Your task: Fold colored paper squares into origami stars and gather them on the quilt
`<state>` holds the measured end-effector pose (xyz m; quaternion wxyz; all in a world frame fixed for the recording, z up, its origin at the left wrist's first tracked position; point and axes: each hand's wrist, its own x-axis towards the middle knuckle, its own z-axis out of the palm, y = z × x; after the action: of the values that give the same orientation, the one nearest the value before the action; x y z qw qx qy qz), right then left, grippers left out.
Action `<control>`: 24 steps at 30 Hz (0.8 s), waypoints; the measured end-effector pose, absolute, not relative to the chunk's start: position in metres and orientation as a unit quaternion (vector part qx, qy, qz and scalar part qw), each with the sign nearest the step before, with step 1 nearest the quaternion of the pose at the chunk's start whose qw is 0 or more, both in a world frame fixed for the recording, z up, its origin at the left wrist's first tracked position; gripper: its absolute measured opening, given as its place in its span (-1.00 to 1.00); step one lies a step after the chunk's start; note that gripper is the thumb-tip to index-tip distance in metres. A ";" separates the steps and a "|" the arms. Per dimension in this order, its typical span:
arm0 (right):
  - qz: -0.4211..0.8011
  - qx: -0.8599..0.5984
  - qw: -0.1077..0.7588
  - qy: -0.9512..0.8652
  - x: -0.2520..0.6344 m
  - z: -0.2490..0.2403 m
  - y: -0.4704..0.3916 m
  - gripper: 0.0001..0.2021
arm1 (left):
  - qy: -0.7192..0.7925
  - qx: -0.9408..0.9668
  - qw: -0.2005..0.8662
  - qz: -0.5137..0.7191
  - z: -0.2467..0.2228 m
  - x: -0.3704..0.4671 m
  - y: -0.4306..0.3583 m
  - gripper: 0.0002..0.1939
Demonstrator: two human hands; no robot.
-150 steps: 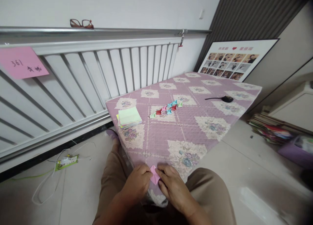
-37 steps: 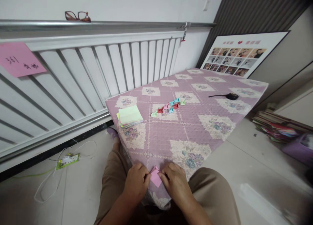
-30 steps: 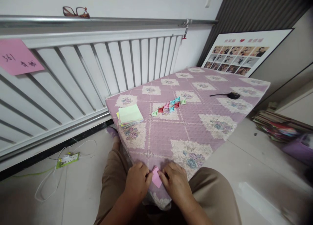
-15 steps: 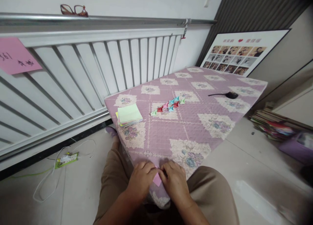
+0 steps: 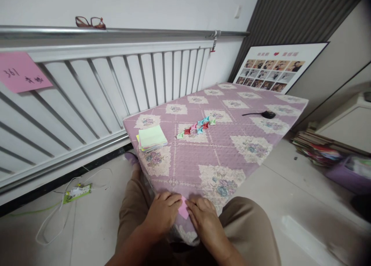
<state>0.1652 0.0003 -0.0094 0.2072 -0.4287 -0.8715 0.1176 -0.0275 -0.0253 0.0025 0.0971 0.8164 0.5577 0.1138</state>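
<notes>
At the near corner of the table, a small folded piece of pink paper (image 5: 183,209) lies between my two hands. My left hand (image 5: 164,211) has its fingers together, closed on the paper's left edge. Opposite it, my right hand (image 5: 204,216) pinches the right edge with curled thumb and fingers. Parts of the paper are hidden under the fingertips. Farther up the cloth sits a group of several small folded paper pieces (image 5: 194,126) in red, blue, pink and green. To their left is a stack of square paper sheets (image 5: 152,138), pale green on top.
A purple floral cloth (image 5: 191,158) covers the table. A black spoon-like object (image 5: 268,114) lies at its right side. The radiator (image 5: 116,80) runs along the left, with glasses (image 5: 90,22) on the pipe above. A power strip (image 5: 77,193) with cables lies on the floor.
More of the pink paper shows between my hands now, as the fingertips have moved slightly apart. The camera view has shifted a little; the other things have stayed put.
</notes>
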 end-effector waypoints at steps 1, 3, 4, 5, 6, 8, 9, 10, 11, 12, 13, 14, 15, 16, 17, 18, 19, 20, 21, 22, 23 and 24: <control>0.135 -0.424 0.199 -0.873 0.167 -0.006 0.000 -0.72 | 0.554 0.819 0.101 0.111 0.004 -0.030 -0.025 -0.66; 0.176 -0.413 0.181 -0.875 0.169 0.003 0.001 -0.60 | 0.545 0.823 0.114 0.111 0.008 -0.036 -0.023 -0.65; 0.192 -0.411 0.171 -0.875 0.170 0.007 0.002 -0.53 | 0.538 0.827 0.122 0.112 0.010 -0.037 -0.022 -0.66; 0.203 -0.412 0.162 -0.873 0.170 0.011 0.003 -0.48 | 0.531 0.830 0.129 0.113 0.011 -0.039 -0.019 -0.68; 0.211 -0.417 0.155 -0.871 0.170 0.014 0.004 -0.45 | 0.522 0.834 0.135 0.113 0.012 -0.040 -0.017 -0.71; 0.216 -0.430 0.143 -0.865 0.169 0.017 0.005 -0.44 | 0.504 0.845 0.141 0.112 0.012 -0.041 -0.012 -0.76; 0.216 -0.435 0.138 -0.863 0.168 0.018 0.005 -0.45 | 0.496 0.849 0.141 0.110 0.011 -0.041 -0.011 -0.77; 0.215 -0.438 0.135 -0.862 0.168 0.019 0.004 -0.46 | 0.490 0.854 0.139 0.107 0.009 -0.041 -0.009 -0.76; 0.212 -0.440 0.133 -0.862 0.167 0.019 0.004 -0.48 | 0.488 0.856 0.135 0.104 0.007 -0.042 -0.009 -0.75; 0.209 -0.442 0.133 -0.862 0.166 0.019 0.003 -0.50 | 0.488 0.857 0.130 0.100 0.006 -0.042 -0.008 -0.74; 0.205 -0.443 0.134 -0.863 0.166 0.019 0.003 -0.52 | 0.490 0.857 0.125 0.095 0.005 -0.042 -0.009 -0.74; 0.202 -0.443 0.135 -0.863 0.166 0.019 0.002 -0.54 | 0.492 0.857 0.121 0.092 0.004 -0.042 -0.009 -0.74; 0.199 -0.445 0.136 -0.862 0.166 0.019 0.002 -0.56 | 0.494 0.857 0.120 0.090 0.005 -0.042 -0.010 -0.74; 0.196 -0.446 0.137 -0.862 0.166 0.018 0.002 -0.58 | 0.494 0.856 0.121 0.091 0.006 -0.042 -0.012 -0.73; 0.194 -0.445 0.137 -0.863 0.166 0.018 0.002 -0.59 | 0.495 0.855 0.123 0.093 0.008 -0.041 -0.013 -0.72; 0.191 -0.444 0.137 -0.865 0.166 0.018 0.003 -0.61 | 0.497 0.854 0.124 0.096 0.010 -0.041 -0.014 -0.72; 0.187 -0.442 0.137 -0.866 0.166 0.018 0.003 -0.63 | 0.500 0.851 0.124 0.099 0.012 -0.039 -0.016 -0.71; 0.183 -0.442 0.137 -0.867 0.166 0.018 0.003 -0.65 | 0.504 0.849 0.120 0.101 0.014 -0.038 -0.017 -0.71; 0.179 -0.442 0.138 -0.868 0.166 0.018 0.004 -0.67 | 0.507 0.848 0.114 0.101 0.014 -0.037 -0.017 -0.72; 0.176 -0.441 0.141 -0.869 0.166 0.018 0.004 -0.68 | 0.510 0.848 0.106 0.100 0.014 -0.036 -0.018 -0.74; 0.174 -0.439 0.146 -0.869 0.166 0.018 0.004 -0.70 | 0.512 0.848 0.099 0.097 0.012 -0.035 -0.018 -0.75; 0.173 -0.435 0.152 -0.870 0.167 0.017 0.004 -0.70 | 0.513 0.848 0.092 0.094 0.010 -0.033 -0.018 -0.76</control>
<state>0.1666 0.0043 0.0173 0.1517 -0.4354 -0.8704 0.1729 -0.0334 -0.0180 0.0098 0.0920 0.8480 0.5134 0.0942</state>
